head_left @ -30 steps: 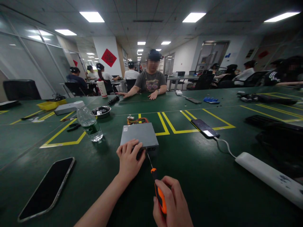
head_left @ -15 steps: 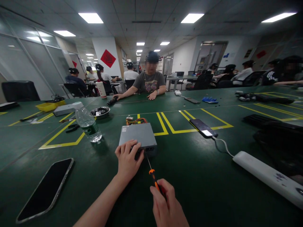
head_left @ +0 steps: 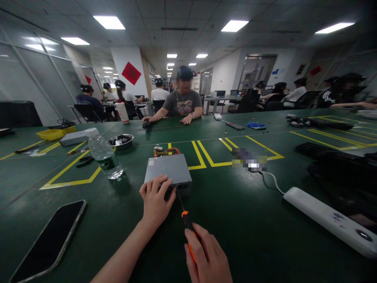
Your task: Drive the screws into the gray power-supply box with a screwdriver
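Right grip (head_left: 207, 251) wrapped farther round screwdriver (head_left: 186, 221) | left grip (head_left: 156, 204) held metal box (head_left: 167, 167) ahead | looked stiff, heavyish; both sides suited holding

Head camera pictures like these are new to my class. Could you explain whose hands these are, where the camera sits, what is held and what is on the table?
There is no robot here: these are a person's own bare hands. Every picture comes from one camera worn on that person's head, looking forward and down. The left hand rests on a grey metal box, which has coloured wires at its far side. The right hand holds an orange-and-black screwdriver, its shaft pointing at the box's near side. On the green table, a large phone lies to the left, with a clear bottle standing beyond it. A white power strip lies to the right. Another person sits across the table.
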Motion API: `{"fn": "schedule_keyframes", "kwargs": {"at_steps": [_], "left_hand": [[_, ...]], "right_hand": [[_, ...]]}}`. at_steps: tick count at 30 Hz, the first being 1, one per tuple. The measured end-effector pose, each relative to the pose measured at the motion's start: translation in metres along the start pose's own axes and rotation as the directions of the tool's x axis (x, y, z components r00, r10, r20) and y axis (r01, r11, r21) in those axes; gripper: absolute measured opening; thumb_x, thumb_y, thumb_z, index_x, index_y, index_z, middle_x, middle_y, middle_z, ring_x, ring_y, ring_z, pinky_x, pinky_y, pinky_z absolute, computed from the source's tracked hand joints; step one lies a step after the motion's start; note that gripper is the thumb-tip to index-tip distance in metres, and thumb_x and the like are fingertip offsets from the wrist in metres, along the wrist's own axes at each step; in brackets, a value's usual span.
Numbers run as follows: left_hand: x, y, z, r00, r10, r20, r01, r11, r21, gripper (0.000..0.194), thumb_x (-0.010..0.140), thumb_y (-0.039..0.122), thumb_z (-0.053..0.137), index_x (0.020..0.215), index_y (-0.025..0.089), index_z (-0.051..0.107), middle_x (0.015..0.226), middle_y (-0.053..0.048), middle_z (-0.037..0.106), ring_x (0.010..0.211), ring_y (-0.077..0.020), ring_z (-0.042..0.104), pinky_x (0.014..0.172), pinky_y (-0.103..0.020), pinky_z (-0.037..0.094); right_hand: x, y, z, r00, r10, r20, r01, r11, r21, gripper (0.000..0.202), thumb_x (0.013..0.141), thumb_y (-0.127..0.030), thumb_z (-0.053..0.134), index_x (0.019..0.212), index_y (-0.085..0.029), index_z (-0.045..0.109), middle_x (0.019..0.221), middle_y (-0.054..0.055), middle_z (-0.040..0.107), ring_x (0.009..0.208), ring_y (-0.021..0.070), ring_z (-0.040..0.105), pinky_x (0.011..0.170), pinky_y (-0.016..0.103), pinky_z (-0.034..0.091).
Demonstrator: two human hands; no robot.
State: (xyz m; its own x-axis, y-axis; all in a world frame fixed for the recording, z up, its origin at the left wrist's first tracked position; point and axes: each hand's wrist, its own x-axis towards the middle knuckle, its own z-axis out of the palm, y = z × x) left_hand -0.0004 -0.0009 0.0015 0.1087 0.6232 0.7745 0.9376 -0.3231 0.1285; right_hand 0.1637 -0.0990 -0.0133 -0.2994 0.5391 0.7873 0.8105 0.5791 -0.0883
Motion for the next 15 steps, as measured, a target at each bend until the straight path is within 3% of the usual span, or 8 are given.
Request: {"fn": "schedule_keyframes", "kwargs": {"at_steps": [4,7,11,15], "left_hand": [[-0.0002,-0.0005,0.0008,1.000,0.010,-0.007,-0.010,1.000,0.008,0.019,0.080,0.028,0.057,0.098,0.025,0.059,0.106,-0.005,0.062,0.102,-0.0235,0.053,0.085,-0.041,0.029],[-0.0001,-0.0009,0.0011,1.000,0.012,-0.010,-0.012,1.000,0.004,0.019,0.080,0.028,0.057,0.098,0.024,0.059,0.106,-0.005,0.062,0.102,-0.0233,0.053,0.085,-0.041,0.029],[0.0000,-0.0009,0.0006,1.000,0.010,-0.009,-0.010,1.000,-0.002,0.019,0.080,0.028,0.057,0.098,0.024,0.059,0.106,-0.005,0.062,0.103,-0.0232,0.053,0.085,-0.041,0.029],[-0.0004,-0.0010,0.0007,1.000,0.010,-0.010,-0.010,1.000,-0.002,0.020,0.079,0.028,0.057,0.098,0.025,0.059,0.106,-0.006,0.062,0.102,-0.0233,0.053,0.085,-0.041,0.029]], "right_hand": [[0.0009,0.0030,-0.0034,0.997,0.044,0.061,-0.047,0.997,0.053,0.025,0.094,-0.022,0.037,0.109,-0.015,0.055,0.076,0.006,0.062,0.057,0.0128,0.059,0.053,0.022,0.048],[-0.0005,0.0020,-0.0023,0.996,0.035,0.079,-0.040,0.997,0.062,0.029,0.093,-0.030,0.038,0.110,-0.014,0.055,0.083,0.008,0.061,0.064,0.0154,0.061,0.056,0.025,0.050],[-0.0018,-0.0008,0.0007,0.999,0.029,0.018,-0.030,0.999,0.037,0.027,0.089,-0.019,0.039,0.110,-0.014,0.055,0.093,0.012,0.059,0.074,0.0173,0.062,0.060,0.025,0.051],[-0.0002,0.0023,-0.0020,0.998,0.053,0.030,-0.053,0.998,0.030,0.024,0.090,-0.016,0.038,0.105,-0.017,0.057,0.086,0.009,0.060,0.065,0.0146,0.060,0.056,0.024,0.050]]}}
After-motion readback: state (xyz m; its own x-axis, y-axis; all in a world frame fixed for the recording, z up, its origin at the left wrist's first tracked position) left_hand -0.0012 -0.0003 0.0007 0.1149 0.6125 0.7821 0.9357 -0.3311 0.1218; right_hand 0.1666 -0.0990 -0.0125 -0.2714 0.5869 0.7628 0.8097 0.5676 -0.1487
